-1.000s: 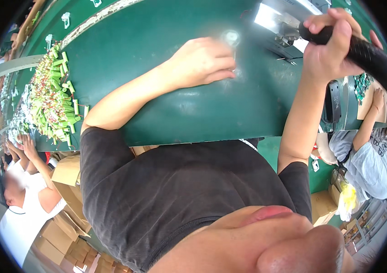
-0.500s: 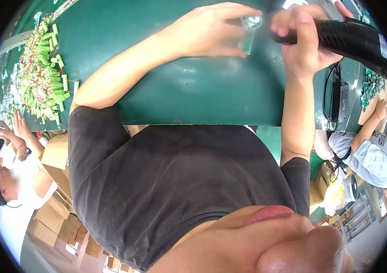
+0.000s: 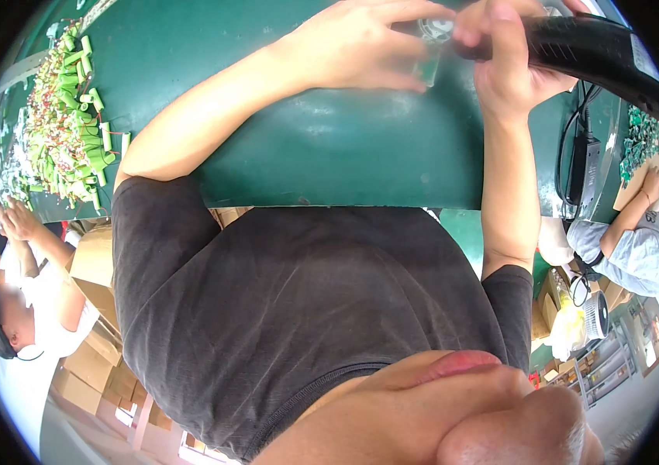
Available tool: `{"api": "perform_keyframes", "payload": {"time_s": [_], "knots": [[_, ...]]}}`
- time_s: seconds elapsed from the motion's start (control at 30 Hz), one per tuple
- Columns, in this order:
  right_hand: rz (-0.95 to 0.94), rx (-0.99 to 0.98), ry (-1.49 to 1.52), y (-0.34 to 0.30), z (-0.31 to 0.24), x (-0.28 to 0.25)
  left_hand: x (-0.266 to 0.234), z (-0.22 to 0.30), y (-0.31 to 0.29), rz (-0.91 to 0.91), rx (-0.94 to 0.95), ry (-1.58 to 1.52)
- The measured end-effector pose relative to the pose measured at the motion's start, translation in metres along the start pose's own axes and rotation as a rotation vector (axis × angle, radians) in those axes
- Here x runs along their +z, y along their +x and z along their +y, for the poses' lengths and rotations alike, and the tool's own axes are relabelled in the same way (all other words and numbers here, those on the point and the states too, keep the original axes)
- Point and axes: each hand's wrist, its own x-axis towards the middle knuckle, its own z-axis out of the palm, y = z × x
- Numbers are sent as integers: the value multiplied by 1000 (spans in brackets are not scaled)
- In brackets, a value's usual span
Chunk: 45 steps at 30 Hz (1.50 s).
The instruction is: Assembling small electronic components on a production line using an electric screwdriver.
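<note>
My left hand (image 3: 357, 43) reaches in from the left over the table, thumb and fingers on either side of a small clear plastic piece (image 3: 427, 70) with a greenish part and a round detail at its upper end. My right hand (image 3: 509, 81) is wrapped around a thick black handheld tool (image 3: 577, 48) with a ridged grip. The tool's blunt near end points left, close beside the clear piece. Its exact kind does not show. Blur hides the finer detail where the piece and the tool come close together.
Green cylindrical cells with red wires (image 3: 74, 132) lie heaped on the green table (image 3: 329, 155) at left. A black power adapter (image 3: 582, 167) with its cable lies at right, near small green boards (image 3: 638, 143). People work on both sides; cardboard boxes (image 3: 85, 372) stand lower left.
The clear piece and my left hand have shifted slightly right and up, closer to the tool's end. My right hand has moved slightly left and up with the tool.
</note>
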Motion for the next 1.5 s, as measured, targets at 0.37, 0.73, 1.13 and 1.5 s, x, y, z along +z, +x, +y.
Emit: {"api": "perform_keyframes", "payload": {"time_s": [0.37, 0.73, 1.13, 1.5], "knots": [[-72, 59, -38, -2, 4, -2, 1, 0, 1, -11, -13, 32], [-32, 122, 8, 2, -3, 5, 2, 0, -2, 9, -9, 86], [-19, 109, -27, 3, -4, 3, 3, 0, 1, 2, -10, 66], [-20, 110, -19, 12, -15, 2, 1, 0, 2, 2, -3, 51]]}}
